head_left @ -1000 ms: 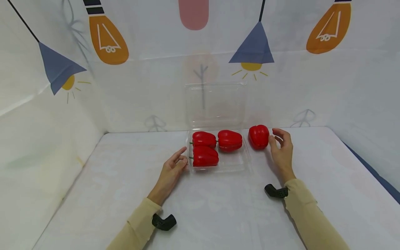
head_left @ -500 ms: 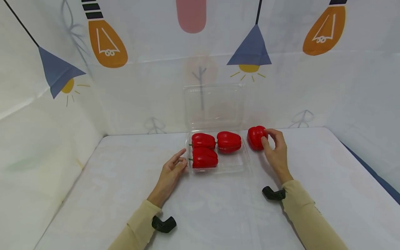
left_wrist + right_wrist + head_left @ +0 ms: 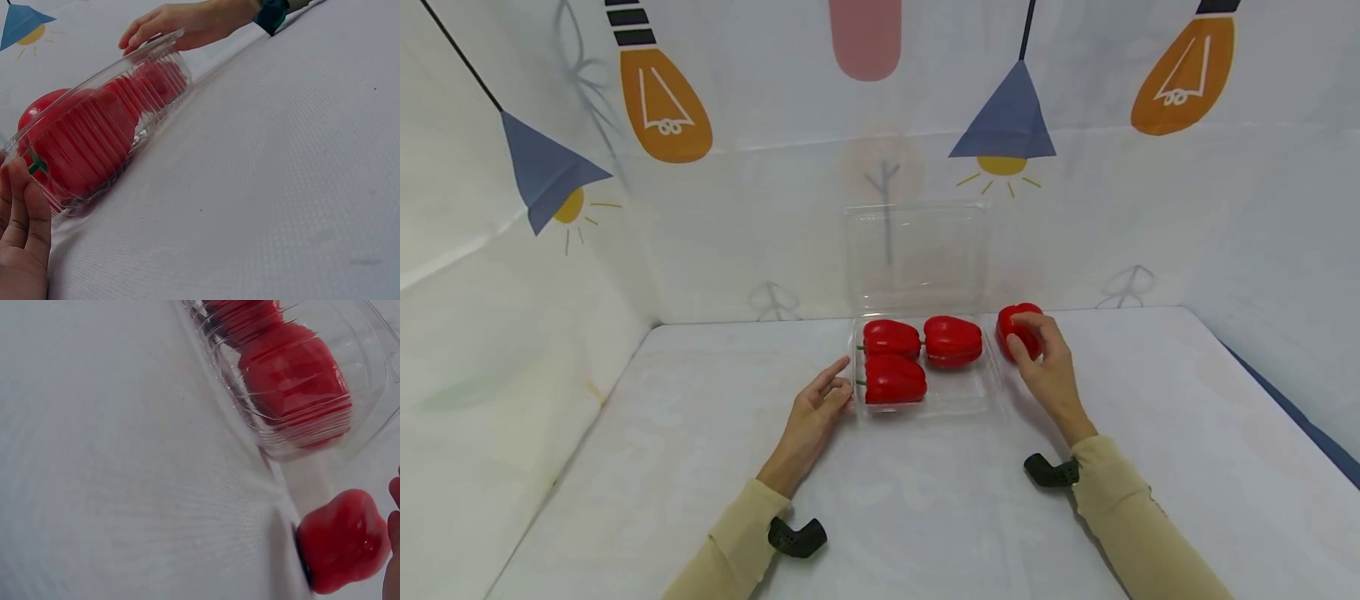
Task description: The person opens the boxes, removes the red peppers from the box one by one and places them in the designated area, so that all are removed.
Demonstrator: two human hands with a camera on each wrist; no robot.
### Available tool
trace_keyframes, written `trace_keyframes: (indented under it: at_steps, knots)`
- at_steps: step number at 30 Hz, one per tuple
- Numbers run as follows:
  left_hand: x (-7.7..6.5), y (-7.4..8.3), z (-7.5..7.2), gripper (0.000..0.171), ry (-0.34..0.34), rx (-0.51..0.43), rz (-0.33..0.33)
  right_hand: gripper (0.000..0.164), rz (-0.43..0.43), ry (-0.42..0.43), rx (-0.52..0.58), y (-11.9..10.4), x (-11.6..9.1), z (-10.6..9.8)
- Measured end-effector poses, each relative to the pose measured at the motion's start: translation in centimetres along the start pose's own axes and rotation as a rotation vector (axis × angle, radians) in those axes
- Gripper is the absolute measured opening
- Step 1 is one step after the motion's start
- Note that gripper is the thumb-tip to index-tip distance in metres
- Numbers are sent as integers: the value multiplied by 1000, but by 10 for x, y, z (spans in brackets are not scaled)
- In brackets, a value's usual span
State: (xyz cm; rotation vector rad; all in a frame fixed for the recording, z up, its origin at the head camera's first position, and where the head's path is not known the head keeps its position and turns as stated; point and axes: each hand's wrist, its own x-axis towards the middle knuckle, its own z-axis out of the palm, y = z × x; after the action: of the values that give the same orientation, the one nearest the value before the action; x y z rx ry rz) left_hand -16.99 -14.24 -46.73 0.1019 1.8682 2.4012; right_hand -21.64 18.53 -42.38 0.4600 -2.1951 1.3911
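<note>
Three red bell peppers lie in a clear plastic clamshell box (image 3: 958,404): one at the back left (image 3: 891,338), one at the back right (image 3: 953,342), one at the front left (image 3: 897,380). At the box's left side is my left hand (image 3: 808,421), its fingertips (image 3: 37,203) against the corner and rim. Outside the box on the right sits another red bell pepper (image 3: 1006,329), resting on the table. My right hand (image 3: 1048,371) reaches over it, fingers above its top and thumb in front, spread apart. The right wrist view has the fingertips (image 3: 395,522) right at its upper side.
The transparent lid (image 3: 917,258) stands raised at the back against the printed white cloth wall (image 3: 760,217). White cloth covers the table (image 3: 925,508). Dark wrist devices (image 3: 797,537) sit on both sleeves.
My right hand has moved left, from beside the loose bell pepper to over it. The left hand stays at the box, and the peppers in the box have not moved.
</note>
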Motion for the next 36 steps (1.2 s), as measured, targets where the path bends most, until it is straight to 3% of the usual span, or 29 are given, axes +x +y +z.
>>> trace_keyframes:
  at_steps: [6,11,20,23,30,36]
  knots:
    - [0,0,0,48,0,6,7,36,-31,-92,-4,-6,2,2]
    - [1,-1,0,48,1,7,6,38,6,-179,-63,-9,3,5]
    - [0,0,0,49,3,13,-3,48,73,-300,-71,19,6,12]
    - [0,0,0,49,4,12,-3,51,79,-354,-99,20,7,13]
    - [1,-1,1,49,0,9,11,68,46,-482,-188,13,13,12]
    - [1,0,1,49,5,4,4,70,-20,-538,-293,10,19,15]
